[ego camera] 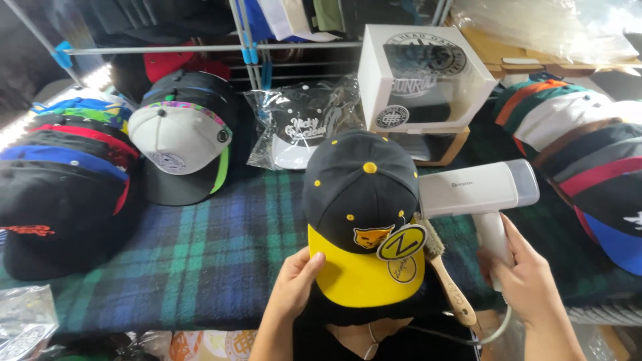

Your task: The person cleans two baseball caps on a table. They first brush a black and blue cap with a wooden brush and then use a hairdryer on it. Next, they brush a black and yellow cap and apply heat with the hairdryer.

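While the left hand (294, 281) pinches the yellow brim's edge, the black cap (361, 200) sits crown-up on the plaid cloth (200, 254). Right hand (528, 284) is wrapped tight around the white steamer (478, 194), nozzle touching the cap's right side. Best bet: keep that brim pinned and the head moving. Wooden brush (445, 274) lies just right of the brim.

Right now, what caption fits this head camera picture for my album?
Left hand holds a black-and-yellow cap while right hand aims a white handheld steamer at it.
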